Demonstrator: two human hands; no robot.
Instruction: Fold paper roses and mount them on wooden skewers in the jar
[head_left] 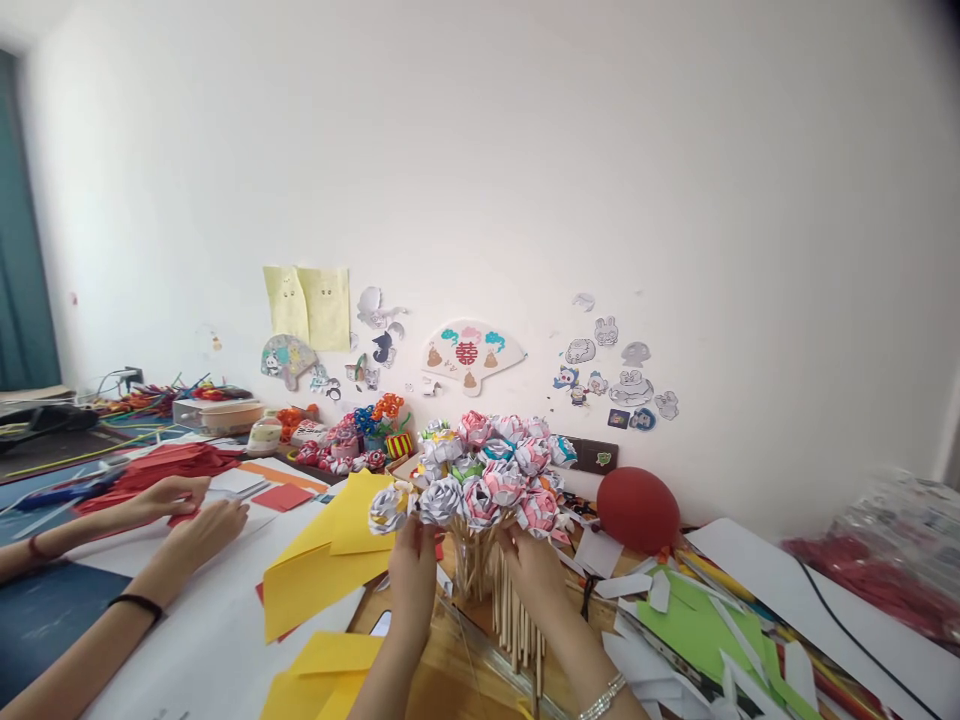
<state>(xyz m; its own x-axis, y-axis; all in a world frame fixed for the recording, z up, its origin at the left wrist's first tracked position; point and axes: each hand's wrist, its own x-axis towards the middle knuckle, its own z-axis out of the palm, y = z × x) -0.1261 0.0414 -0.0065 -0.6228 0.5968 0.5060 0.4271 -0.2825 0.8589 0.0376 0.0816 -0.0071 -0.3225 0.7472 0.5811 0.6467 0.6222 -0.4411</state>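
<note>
Flowers of folded paper stand in one big bunch before me, toward the back edge of the table. For so wide a bunch, I judge it best to work from both sides at once, as my hands are placed, so that the blooms lean on each other. The clear pot below looks narrow for that load, so any push should be slight and level, lest it tip. My left hand is at the bunch's left side, fingers curled in under the blooms; what they grip, if anything, I cannot tell. My right hand is at the right, thumb and fingertip drawn together just below a pink rose; whether anything lies between them I cannot tell. Working low is sound, I think: folded petals would likely crush under pressure.

The bunch's long axis is roughly upright, blooms uppermost and stems running down into the pot. Sticks below my right hand point down toward the table's near edge; whether they carry any of these blooms I cannot tell. A white rose beside my left fingertips faces me, and the outermost yellow-and-white rose sits out toward the table's left edge.
</note>
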